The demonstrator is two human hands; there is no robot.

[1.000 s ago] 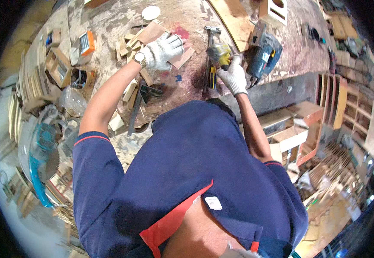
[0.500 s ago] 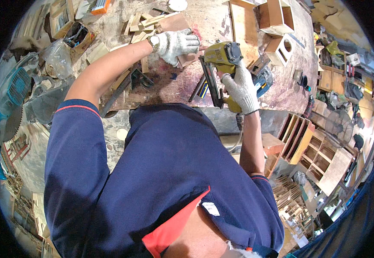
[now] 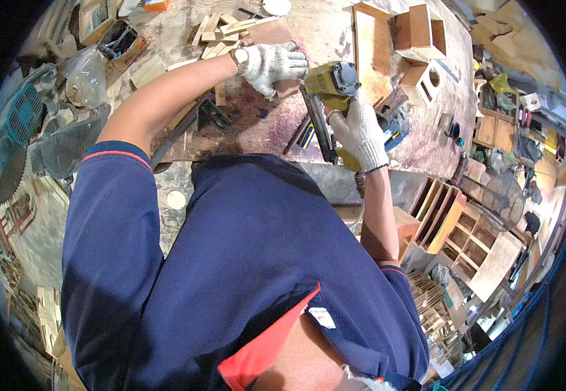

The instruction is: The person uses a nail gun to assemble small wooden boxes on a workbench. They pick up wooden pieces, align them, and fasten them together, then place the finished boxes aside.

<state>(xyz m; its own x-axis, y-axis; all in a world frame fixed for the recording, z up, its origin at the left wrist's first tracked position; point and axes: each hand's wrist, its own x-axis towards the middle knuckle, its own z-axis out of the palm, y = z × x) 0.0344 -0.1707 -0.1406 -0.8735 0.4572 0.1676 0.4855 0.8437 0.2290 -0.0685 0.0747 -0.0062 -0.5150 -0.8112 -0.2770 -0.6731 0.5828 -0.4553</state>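
Observation:
My right hand [image 3: 361, 133], in a white knit glove, grips the handle of a yellow and black nail gun [image 3: 332, 81]. Its slanted black magazine points down toward the table's near edge, and a hose fitting [image 3: 360, 182] hangs below the handle. To the left of the gun's head, my left hand [image 3: 273, 67], also gloved, holds down a small brown wooden piece [image 3: 287, 87] on the worktable, fingers stretched over it and thumb on the near side. The gun's nose is hidden behind its body, so contact with the wood cannot be made out.
Loose wood strips [image 3: 221, 32] lie beyond my left hand. Wooden boxes [image 3: 420, 32] and a long tray [image 3: 372, 52] stand at the far right. A blue power tool [image 3: 397, 127] sits right of my right hand. Dark metal clamp-like tools [image 3: 212, 117] lie near the front edge.
The nail gun and my right hand have shifted slightly left, closer to my left hand. My left hand has moved a little to the right; the whole view has also shifted slightly.

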